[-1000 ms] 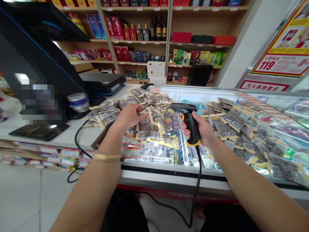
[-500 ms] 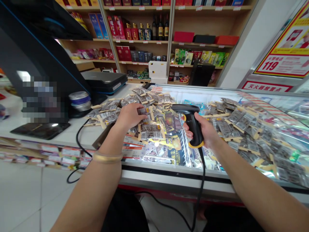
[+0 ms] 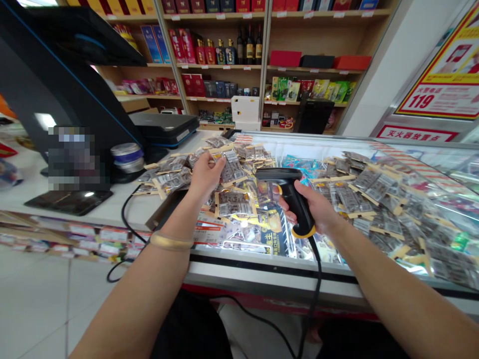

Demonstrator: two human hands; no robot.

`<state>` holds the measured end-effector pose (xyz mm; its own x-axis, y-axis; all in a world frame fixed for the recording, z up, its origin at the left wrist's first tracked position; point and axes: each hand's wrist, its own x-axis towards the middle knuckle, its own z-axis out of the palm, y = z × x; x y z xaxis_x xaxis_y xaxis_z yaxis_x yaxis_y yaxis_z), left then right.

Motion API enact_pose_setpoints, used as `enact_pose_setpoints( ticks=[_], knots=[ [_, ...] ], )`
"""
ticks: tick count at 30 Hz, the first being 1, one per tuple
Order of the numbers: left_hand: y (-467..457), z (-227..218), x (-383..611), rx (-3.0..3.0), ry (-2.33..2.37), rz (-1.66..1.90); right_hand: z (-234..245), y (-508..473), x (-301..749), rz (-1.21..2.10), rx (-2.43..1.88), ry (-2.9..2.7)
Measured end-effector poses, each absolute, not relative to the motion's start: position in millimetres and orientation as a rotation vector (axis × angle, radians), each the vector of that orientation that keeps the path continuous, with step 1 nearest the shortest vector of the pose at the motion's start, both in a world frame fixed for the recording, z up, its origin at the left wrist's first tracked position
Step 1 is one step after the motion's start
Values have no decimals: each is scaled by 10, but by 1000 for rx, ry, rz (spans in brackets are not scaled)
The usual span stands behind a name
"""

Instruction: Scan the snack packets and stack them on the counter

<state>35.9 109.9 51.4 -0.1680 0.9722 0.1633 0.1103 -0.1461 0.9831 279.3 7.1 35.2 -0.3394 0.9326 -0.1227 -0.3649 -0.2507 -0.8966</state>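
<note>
Here the left hand (image 3: pixel 207 175) holds a small grey packet (image 3: pixel 231 168) by its left edge. Its fingers (image 3: pixel 219 160) are pinched together on the packet, which is raised just above the left heap of packets (image 3: pixel 170 174) of the same kind. The packet hangs tilted over the middle of the desk (image 3: pixel 269 267), just left of the head of the scanner (image 3: pixel 289 192). A gold bangle (image 3: pixel 170 242) sits on the left wrist.

The right hand (image 3: pixel 314 212) grips the black scanner by its handle, fingers wrapped tight round it, with the yellow-trimmed butt at the near end. The scanner's head points left, towards the held packet, near it but not touching. A black cable (image 3: pixel 316 294) runs from the butt down over the near edge of the desk.

The desk has a lit glass top with more goods showing beneath it. A second heap of packets (image 3: pixel 377 197) spreads over the right part of the glass, well apart from the left hand. At the far left stands a large black screen (image 3: pixel 56 85), with a round tin (image 3: pixel 125 155) just beside its foot and a flat black machine (image 3: pixel 162 127) behind that. Wooden shelves (image 3: pixel 262 65) with bottles and boxes line the far wall. A red and yellow poster (image 3: pixel 441 85) hangs at the far right.
</note>
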Motion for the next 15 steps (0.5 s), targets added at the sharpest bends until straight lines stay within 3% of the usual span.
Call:
enact_pose_setpoints(
  ticks=[15],
  knots=[
    [1175,393,322,1410,1291,1385,346,55,2787,1734,-865,-1049]
  ],
)
